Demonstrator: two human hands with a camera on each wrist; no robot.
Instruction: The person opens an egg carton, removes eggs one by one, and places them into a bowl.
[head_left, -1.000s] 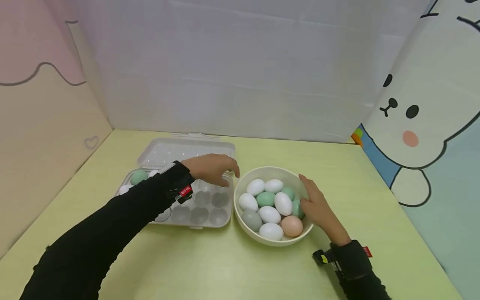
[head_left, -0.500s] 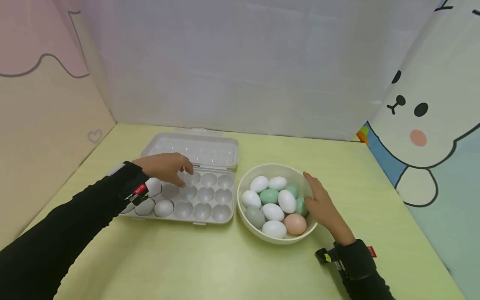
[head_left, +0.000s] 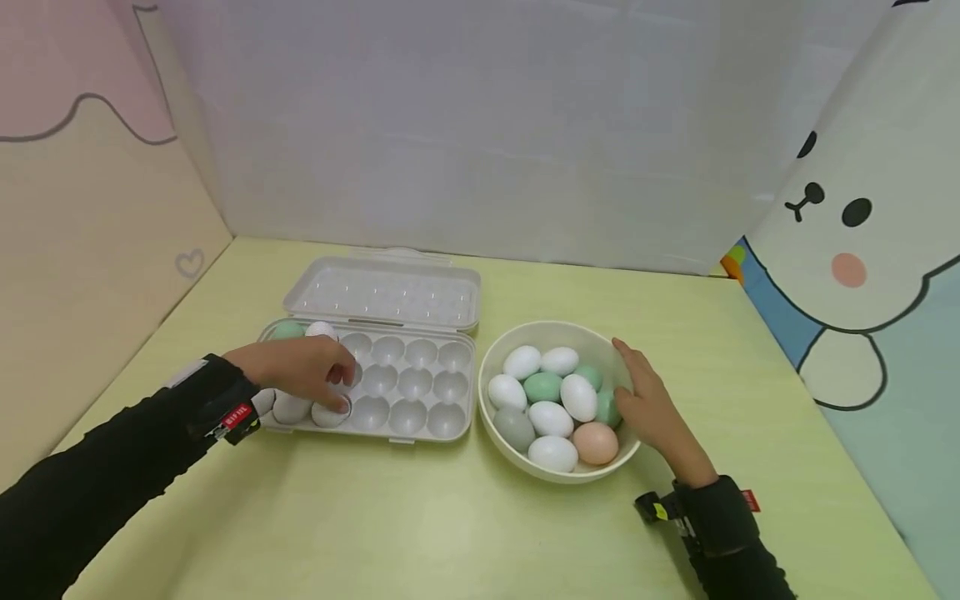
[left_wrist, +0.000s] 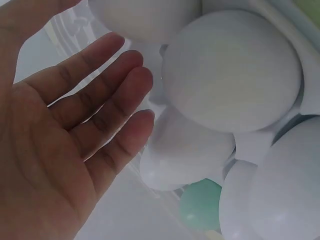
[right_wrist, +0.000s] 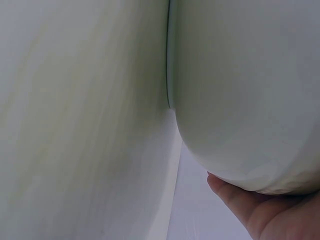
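An open pale egg tray (head_left: 408,417) lies left of a white bowl (head_left: 525,465) heaped with white, green, grey and peach eggs (head_left: 578,397). My left hand (head_left: 330,383) hovers over the tray's left end, its fingers just above white eggs (head_left: 291,409) in the front cells. In the left wrist view that hand (left_wrist: 100,115) is flat and holds nothing, with white eggs (left_wrist: 230,70) and a green egg (left_wrist: 202,205) beside it. My right hand (head_left: 637,392) rests against the bowl's right rim, where a fingertip (right_wrist: 245,205) touches the bowl wall (right_wrist: 240,90).
The tray's lid (head_left: 382,292) lies folded back toward the rear wall. A green egg (head_left: 287,330) and a white egg (head_left: 321,330) sit in the tray's back-left cells. Panel walls close in the yellow-green table (head_left: 450,517) on three sides.
My left hand has travelled from the tray's right end, near the bowl, leftward to its front-left cells. The right hand has stayed on the bowl.
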